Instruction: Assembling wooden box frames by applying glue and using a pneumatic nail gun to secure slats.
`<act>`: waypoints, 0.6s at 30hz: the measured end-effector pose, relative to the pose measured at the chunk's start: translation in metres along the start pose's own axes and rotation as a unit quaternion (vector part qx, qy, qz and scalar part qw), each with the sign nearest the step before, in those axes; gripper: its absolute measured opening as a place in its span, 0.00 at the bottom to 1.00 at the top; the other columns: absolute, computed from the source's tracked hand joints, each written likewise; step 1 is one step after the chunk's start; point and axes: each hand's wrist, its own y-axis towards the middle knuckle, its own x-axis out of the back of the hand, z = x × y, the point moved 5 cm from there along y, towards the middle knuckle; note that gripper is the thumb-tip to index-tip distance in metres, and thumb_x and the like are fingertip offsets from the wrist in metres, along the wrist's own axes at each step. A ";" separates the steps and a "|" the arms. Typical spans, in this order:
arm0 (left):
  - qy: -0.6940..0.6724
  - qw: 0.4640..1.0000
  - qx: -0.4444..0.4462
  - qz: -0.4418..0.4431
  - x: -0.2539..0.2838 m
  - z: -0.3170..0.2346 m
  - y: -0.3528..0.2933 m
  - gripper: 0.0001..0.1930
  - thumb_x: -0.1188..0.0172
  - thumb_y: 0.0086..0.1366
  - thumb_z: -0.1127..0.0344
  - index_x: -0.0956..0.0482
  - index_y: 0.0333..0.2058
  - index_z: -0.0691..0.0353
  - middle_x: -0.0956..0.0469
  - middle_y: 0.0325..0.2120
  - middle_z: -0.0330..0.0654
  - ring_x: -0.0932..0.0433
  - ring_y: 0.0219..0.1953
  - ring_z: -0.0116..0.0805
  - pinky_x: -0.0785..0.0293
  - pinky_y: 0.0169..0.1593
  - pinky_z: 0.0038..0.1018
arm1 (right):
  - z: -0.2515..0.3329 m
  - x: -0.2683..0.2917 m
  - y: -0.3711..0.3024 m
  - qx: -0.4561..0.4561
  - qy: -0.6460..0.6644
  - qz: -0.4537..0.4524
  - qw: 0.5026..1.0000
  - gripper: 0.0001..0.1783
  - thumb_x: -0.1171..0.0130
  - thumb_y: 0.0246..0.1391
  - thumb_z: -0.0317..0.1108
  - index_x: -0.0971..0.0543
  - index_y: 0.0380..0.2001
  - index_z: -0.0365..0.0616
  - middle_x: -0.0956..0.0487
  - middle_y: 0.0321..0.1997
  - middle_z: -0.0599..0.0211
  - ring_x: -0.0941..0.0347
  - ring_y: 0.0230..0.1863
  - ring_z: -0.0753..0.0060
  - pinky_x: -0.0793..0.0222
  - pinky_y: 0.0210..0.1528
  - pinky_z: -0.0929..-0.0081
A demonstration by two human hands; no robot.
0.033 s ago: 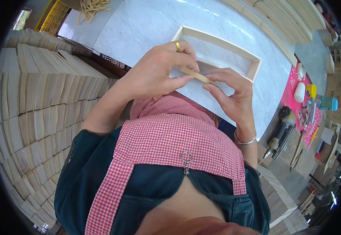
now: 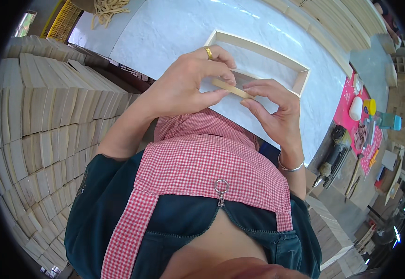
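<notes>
My left hand (image 2: 188, 83), with a gold ring on one finger, pinches one end of a thin pale wooden strip (image 2: 232, 88). My right hand (image 2: 272, 109), a silver bangle at its wrist, grips the strip's other end between thumb and fingers. Both hands hold the strip just above the near side of a shallow rectangular wooden frame (image 2: 277, 53). The frame lies on a white marbled tabletop (image 2: 165, 32). Whether the strip touches the frame is hidden by my fingers.
Tall stacks of pale wooden boards (image 2: 39, 116) fill the left side. A yellow crate (image 2: 63, 21) and a bundle of cords (image 2: 109, 7) sit at the top left. Long slats (image 2: 332, 23) lie beyond the frame. To the right are a pink mat with bottles (image 2: 351, 116) and a power drill (image 2: 332, 158).
</notes>
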 end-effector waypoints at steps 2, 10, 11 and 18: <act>-0.071 0.997 -0.021 -0.026 0.000 0.006 0.001 0.09 0.31 0.55 0.77 0.11 0.35 0.60 0.17 0.37 0.40 0.22 0.35 0.32 0.26 0.39 0.24 | 0.001 0.000 0.001 -0.004 0.032 -0.006 0.999 0.10 0.27 0.46 0.22 0.12 0.35 0.40 0.14 0.37 0.64 0.25 0.33 0.71 0.28 0.39 0.77; -0.101 0.992 0.063 0.043 -0.003 0.010 0.002 0.08 0.32 0.53 0.78 0.13 0.33 0.60 0.15 0.40 0.42 0.20 0.35 0.34 0.23 0.40 0.25 | -0.004 0.003 -0.003 -0.009 0.040 -0.009 0.999 0.09 0.28 0.47 0.23 0.14 0.34 0.40 0.16 0.36 0.65 0.25 0.32 0.71 0.28 0.37 0.79; -0.064 0.996 0.047 0.043 -0.004 0.007 0.003 0.08 0.32 0.52 0.77 0.14 0.32 0.60 0.15 0.39 0.42 0.20 0.35 0.34 0.23 0.39 0.24 | -0.003 0.004 -0.003 -0.012 0.033 -0.010 0.999 0.08 0.28 0.47 0.23 0.15 0.33 0.41 0.16 0.35 0.66 0.26 0.31 0.71 0.28 0.37 0.79; -0.411 0.907 0.039 0.086 -0.010 0.018 0.007 0.04 0.39 0.51 0.72 0.21 0.27 0.57 0.16 0.35 0.46 0.20 0.33 0.37 0.23 0.38 0.28 | 0.010 -0.002 -0.007 -0.008 0.047 0.070 0.996 0.07 0.31 0.50 0.24 0.20 0.30 0.43 0.23 0.26 0.71 0.32 0.25 0.75 0.33 0.37 0.79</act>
